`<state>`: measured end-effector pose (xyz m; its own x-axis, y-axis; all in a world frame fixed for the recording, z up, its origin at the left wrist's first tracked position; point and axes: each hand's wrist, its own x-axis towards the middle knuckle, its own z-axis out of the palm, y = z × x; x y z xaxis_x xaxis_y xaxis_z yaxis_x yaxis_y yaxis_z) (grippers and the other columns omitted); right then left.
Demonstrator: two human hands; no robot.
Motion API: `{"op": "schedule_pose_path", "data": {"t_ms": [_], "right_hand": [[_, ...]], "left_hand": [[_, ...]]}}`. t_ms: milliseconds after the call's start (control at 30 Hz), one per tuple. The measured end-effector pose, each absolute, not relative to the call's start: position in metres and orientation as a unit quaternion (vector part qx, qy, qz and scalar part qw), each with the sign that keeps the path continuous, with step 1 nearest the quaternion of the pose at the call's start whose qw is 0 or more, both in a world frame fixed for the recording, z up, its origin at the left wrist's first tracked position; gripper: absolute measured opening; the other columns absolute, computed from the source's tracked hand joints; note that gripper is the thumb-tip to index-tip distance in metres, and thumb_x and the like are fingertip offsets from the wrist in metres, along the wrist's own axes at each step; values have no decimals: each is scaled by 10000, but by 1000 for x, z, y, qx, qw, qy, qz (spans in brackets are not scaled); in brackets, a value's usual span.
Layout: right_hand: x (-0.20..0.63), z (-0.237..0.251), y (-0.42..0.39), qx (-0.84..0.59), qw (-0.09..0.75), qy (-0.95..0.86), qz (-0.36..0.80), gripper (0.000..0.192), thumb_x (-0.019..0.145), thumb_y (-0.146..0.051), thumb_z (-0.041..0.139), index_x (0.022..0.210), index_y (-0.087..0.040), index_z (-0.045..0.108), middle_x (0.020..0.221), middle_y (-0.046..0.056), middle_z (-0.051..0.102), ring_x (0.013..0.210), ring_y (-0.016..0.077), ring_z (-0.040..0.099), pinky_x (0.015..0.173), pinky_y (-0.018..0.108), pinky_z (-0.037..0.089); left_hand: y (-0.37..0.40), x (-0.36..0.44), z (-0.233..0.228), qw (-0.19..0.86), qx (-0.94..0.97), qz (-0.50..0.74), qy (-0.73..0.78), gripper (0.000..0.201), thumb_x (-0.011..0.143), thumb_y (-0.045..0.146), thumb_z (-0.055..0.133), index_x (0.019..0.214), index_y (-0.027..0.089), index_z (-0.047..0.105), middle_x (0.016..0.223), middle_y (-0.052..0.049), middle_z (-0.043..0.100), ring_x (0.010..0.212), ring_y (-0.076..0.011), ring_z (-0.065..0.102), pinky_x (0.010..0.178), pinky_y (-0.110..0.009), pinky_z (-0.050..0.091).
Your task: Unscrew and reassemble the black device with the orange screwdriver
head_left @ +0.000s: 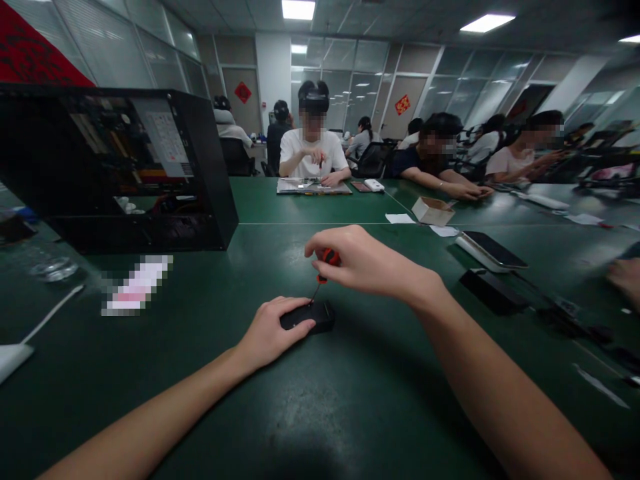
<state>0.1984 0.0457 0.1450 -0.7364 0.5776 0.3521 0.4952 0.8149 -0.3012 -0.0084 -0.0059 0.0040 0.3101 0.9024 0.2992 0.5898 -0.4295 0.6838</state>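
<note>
A small black device [314,315] lies flat on the green table [320,413] in front of me. My left hand [273,330] rests on its left side and holds it down. My right hand [363,261] is closed around a screwdriver [324,267] with a red and black handle. The thin shaft points down and its tip touches the top of the black device.
An open black computer case [115,167] stands at the left. A blurred pink and white label [136,285] lies near it. Right of me lie a phone [493,250] and black parts [493,291]. A small cardboard box [433,210] sits further back. Other people work across the table.
</note>
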Motion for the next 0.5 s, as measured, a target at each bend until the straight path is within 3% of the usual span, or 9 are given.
{"op": "schedule_pose_path", "data": {"t_ms": [333,500], "right_hand": [[193,142,45,-277,213,-934,75,141,946,-201,585,1017,-144,694,887,64,711,792,166,628,725,272,422],[194,141,39,-244,219,-942,67,349,861,-33,529,1172,-147,637,1145,103,639,917,167,610,780,271,436]], "left_hand": [[-4,-8,5,238,775,336,480,371,873,389,719,1202,219,731,1117,-75,766,1004,-271,715,927,-391,539],[-4,-7,8,238,773,333,485,362,867,373,721,1195,220,727,1116,-70,763,996,-267,715,927,-393,536]]}}
